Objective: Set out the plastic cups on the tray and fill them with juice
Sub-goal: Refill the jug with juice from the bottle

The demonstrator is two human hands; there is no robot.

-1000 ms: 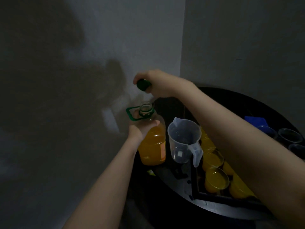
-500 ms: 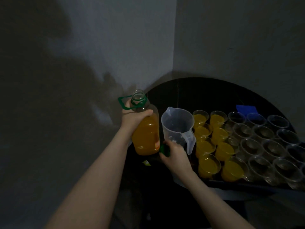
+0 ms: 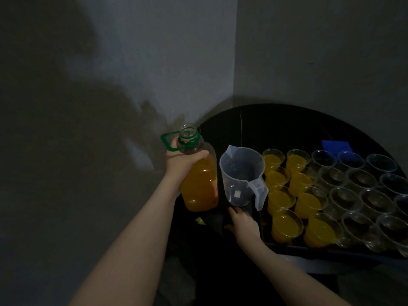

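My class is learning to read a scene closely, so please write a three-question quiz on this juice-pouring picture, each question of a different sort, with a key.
1. True or false: the clear plastic bottle of orange juice has its cap on.
2. Which hand grips the bottle near its neck? A) left hand B) right hand C) neither
3. Fill the gap: the clear plastic measuring jug with a handle stands between the bottle and the ____ plastic cups on the dark tray.

Key: 1 false, the neck is open; 2 A; 3 juice-filled. The empty clear cups stand further right.
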